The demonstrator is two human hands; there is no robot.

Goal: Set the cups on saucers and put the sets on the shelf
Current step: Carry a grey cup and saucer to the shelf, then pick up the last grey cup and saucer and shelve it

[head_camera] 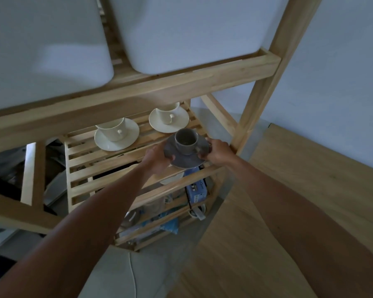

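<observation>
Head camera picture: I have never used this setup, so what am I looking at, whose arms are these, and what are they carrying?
There is no machine: the single picture comes from a wide-angle camera on a person's head, looking down along both bare arms. The left hand and right hand each grip one side of a round grey saucer with a grey ceramic cup standing on it. They hold it over the front of a slatted light wooden shelf. Two cream cups on cream saucers already stand there: the left set and the back set. White storage bins sit on the tier above.
</observation>
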